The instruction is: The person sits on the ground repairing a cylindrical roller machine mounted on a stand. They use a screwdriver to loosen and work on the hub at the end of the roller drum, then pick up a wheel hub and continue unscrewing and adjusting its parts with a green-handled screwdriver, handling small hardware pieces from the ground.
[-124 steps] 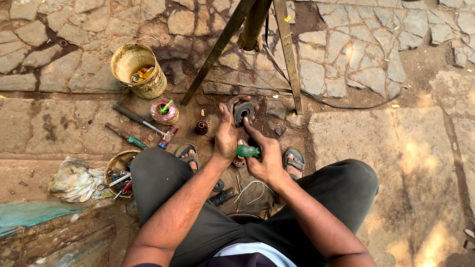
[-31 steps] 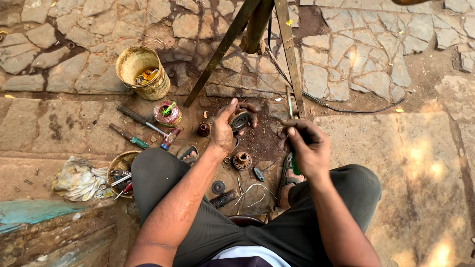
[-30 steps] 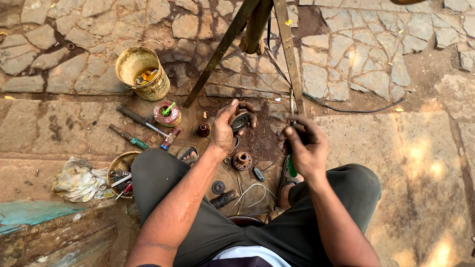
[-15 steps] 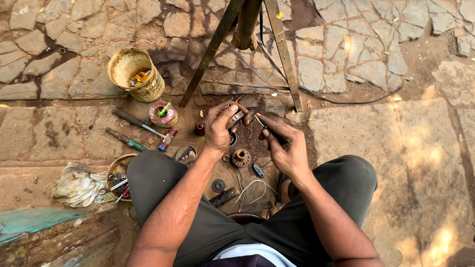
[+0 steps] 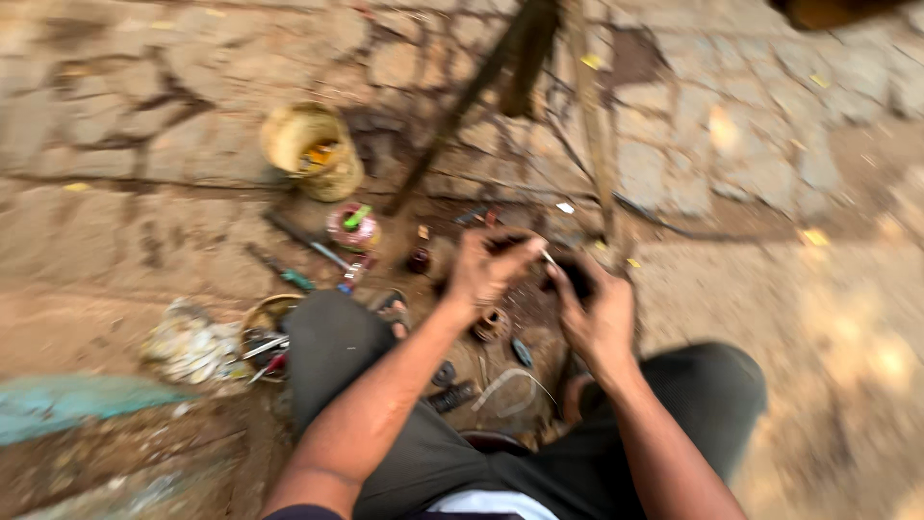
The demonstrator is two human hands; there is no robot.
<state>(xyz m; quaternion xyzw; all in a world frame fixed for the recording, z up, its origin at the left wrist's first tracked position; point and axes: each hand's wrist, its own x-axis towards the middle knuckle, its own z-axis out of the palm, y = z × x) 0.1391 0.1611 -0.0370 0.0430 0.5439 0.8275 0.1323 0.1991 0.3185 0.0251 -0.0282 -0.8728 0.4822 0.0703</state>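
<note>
Grip of both hands, left hand and right hand, seemingly closed on a blur-hidden dark part.

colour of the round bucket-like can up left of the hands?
Dull yellow, grimy, with orange bits inside: the round can shows in the head view, though blurred.

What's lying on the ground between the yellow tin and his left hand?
In the head view, a small pink-rimmed round tin with a green piece in it and a small dark bottle lie between the yellow tin and the left hand.
</note>
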